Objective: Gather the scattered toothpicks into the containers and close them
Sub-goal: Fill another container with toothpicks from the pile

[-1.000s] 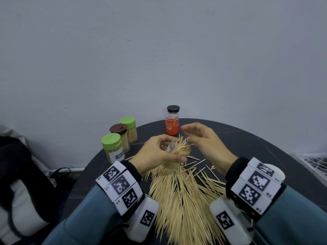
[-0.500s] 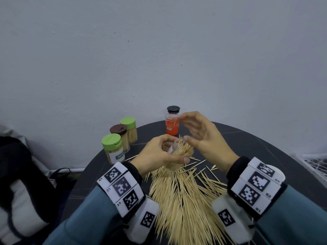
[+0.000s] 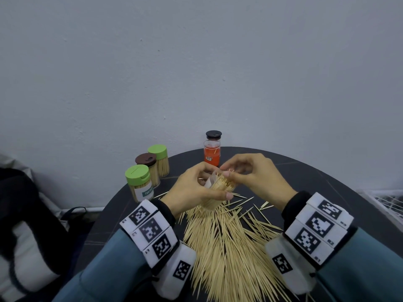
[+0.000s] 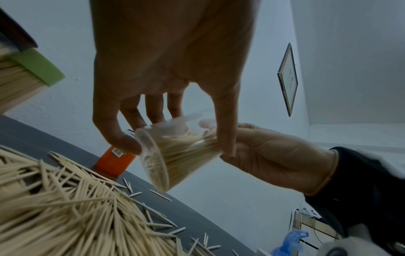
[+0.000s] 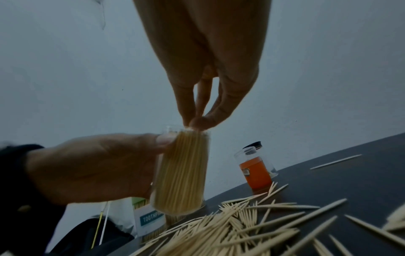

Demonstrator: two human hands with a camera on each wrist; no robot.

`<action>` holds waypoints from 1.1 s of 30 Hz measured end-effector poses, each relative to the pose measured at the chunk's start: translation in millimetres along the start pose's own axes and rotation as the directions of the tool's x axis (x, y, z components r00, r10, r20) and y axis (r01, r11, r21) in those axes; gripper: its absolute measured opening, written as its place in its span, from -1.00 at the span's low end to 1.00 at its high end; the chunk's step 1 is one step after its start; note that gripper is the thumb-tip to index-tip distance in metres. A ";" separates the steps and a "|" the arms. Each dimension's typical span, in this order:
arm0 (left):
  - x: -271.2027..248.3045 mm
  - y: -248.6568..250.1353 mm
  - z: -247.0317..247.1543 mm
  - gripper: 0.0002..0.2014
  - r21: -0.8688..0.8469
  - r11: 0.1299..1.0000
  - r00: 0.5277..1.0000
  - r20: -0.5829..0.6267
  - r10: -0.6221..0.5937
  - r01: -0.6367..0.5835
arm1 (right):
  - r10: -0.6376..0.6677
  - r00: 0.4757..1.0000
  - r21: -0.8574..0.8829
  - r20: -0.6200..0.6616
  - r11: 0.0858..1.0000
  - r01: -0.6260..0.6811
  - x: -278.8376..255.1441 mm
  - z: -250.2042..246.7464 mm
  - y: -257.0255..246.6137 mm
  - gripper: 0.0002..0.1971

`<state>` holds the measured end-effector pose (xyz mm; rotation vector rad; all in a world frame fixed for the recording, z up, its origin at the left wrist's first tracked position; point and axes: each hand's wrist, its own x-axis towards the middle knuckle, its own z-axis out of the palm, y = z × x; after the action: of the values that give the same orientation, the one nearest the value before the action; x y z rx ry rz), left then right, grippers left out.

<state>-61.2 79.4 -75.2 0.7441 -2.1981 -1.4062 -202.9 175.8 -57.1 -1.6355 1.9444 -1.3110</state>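
We see the near middle of the table point(image 3: 327, 177) blocked by the toothpick pile point(image 3: 226, 247). Three lidded containers point(image 3: 150, 168) crowd its far left edge and an orange jar point(image 3: 212, 153) stands far centre, while its far right surface lies bare.

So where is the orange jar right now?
The orange jar stands at the table's far edge in the head view, just behind both hands, right of three capped containers.

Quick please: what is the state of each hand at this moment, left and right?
Left hand: grips the clear toothpick container, held above the table.
Right hand: fingers pinched at the toothpick tips at the container's mouth.
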 end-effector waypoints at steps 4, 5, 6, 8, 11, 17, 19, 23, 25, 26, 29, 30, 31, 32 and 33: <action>1.0 -0.9 -1.4 -0.47 0.017 1.000 1.000 -0.005 -0.001 0.001 | -0.006 1.000 0.047 0.023 0.999 0.005 -1.7 -2.3 -3.2 -0.91; 0.7 -0.6 -1.6 -0.48 0.020 1.000 1.000 -0.002 0.000 0.000 | -0.011 1.000 0.032 0.016 0.999 0.010 -1.6 -3.1 -3.8 -0.90; 0.5 -0.3 -1.5 -0.49 0.024 1.000 1.000 -0.003 0.002 -0.002 | -0.009 1.000 0.018 0.006 1.000 0.009 -1.2 -3.6 -3.9 -0.89; 0.4 -0.1 -1.3 -0.49 0.027 1.000 1.000 -0.002 0.006 -0.006 | 0.003 1.000 0.005 -0.020 1.000 -0.003 -0.6 -3.6 -3.5 -0.88; 0.7 -0.6 -0.9 -0.49 0.019 1.000 1.000 -0.006 0.010 -0.010 | 0.026 0.999 0.089 -0.039 0.996 -0.023 -1.2 -3.1 -3.1 -0.83; 0.7 -1.8 -2.3 -0.42 0.031 0.999 1.000 0.002 0.027 -0.027 | 0.016 0.999 0.086 -0.047 0.996 -0.012 -2.6 -4.2 -4.5 -0.84; 0.3 -0.1 -2.6 -0.35 0.034 0.999 0.999 0.008 0.033 -0.033 | 0.028 0.999 0.130 -0.030 0.991 -0.024 -3.8 -4.3 -4.6 -0.85; -0.7 4.6 -7.6 -0.44 0.024 0.999 0.999 -0.018 0.036 -0.035 | 0.000 0.992 0.191 -0.130 0.981 0.025 -3.1 -7.7 -10.5 -0.92; -2.5 8.7 -12.5 -0.48 -0.007 0.999 0.999 -0.037 0.032 -0.032 | -0.016 0.988 0.155 -0.153 0.987 0.040 0.1 -10.6 -11.8 -0.89; -3.8 10.7 -15.8 -0.48 -0.025 0.999 0.999 -0.046 0.028 -0.029 | -0.019 0.992 0.106 -0.129 0.994 0.033 2.0 -11.6 -12.0 -0.85; -7.9 15.2 -29.7 -0.48 -0.058 0.998 0.996 -0.081 0.020 -0.025 | -0.014 0.993 -0.151 0.118 0.988 0.032 4.5 -9.1 -14.0 -0.78; -9.2 15.2 -35.3 -0.49 -0.071 0.997 0.994 -0.103 0.023 -0.030 | -0.015 0.972 -0.253 0.234 0.965 0.076 4.3 -5.6 -15.5 -0.77; -10.4 14.5 -41.1 -0.49 -0.085 0.996 0.991 -0.131 0.025 -0.036 | -0.015 0.939 -0.337 0.344 0.931 0.138 3.8 -0.5 -18.0 -0.76; -11.8 13.4 -47.0 -0.49 -0.093 0.995 0.987 -0.161 0.026 -0.041 | -0.009 0.901 -0.398 0.435 0.895 0.201 3.7 5.7 -20.4 -0.74; -13.5 12.2 -52.7 -0.51 -0.095 0.994 0.982 -0.186 0.026 -0.045 | 0.004 0.862 -0.436 0.507 0.864 0.253 3.8 12.1 -22.7 -0.70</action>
<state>-21.4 55.9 -43.9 0.7639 -1.9765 -1.3596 -181.2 168.1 -45.0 -2.1028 1.9422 -0.3447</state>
